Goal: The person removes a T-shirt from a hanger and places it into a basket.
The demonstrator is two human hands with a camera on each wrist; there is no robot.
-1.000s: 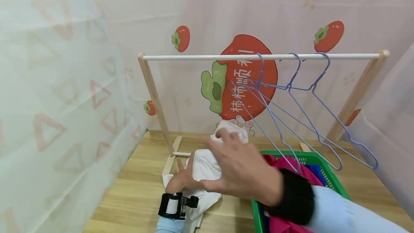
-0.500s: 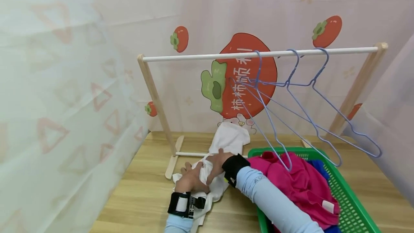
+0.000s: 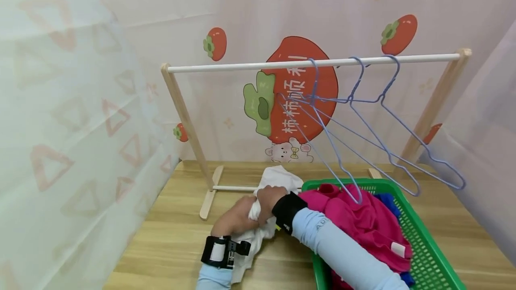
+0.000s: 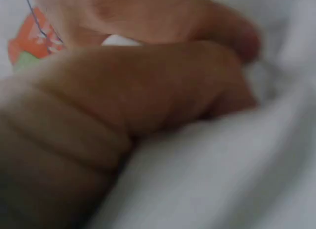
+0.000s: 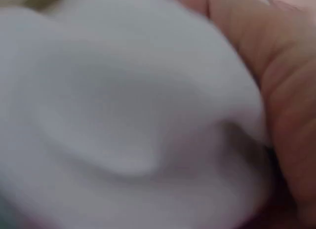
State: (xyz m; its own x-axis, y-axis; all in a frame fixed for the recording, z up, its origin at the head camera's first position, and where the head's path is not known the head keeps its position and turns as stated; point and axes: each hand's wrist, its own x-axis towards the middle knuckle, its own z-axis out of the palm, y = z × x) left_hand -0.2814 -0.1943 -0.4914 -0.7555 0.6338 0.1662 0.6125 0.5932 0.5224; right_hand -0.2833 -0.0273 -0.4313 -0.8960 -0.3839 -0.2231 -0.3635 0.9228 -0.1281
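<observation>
A crumpled white garment (image 3: pixel 279 177) lies across the wooden table, reaching over the rack's low bar; its exact kind is hidden by the folds. My left hand (image 3: pixel 237 218) grips a bunch of it from the left, fingers curled into the cloth. Close beside it, my right hand (image 3: pixel 269 199) holds the same bunched part, which shows white between the two hands. In the left wrist view, the bent fingers (image 4: pixel 148 86) press into the white fabric (image 4: pixel 197 179). Blurred white cloth (image 5: pixel 98 100) fills most of the right wrist view, with the right hand (image 5: pixel 281 86) along its edge.
Under my right forearm stands a green basket (image 3: pixel 421 229) with a pink garment (image 3: pixel 363 223) and some blue cloth (image 3: pixel 389 202). Behind is a wooden rack with a white rail (image 3: pixel 242 66). Several blue wire hangers (image 3: pixel 354 93) hang from its right half, partly over the basket.
The right hand has come down and left from above the table onto the white garment. Both hands have closed on it and bunched it up between them.
</observation>
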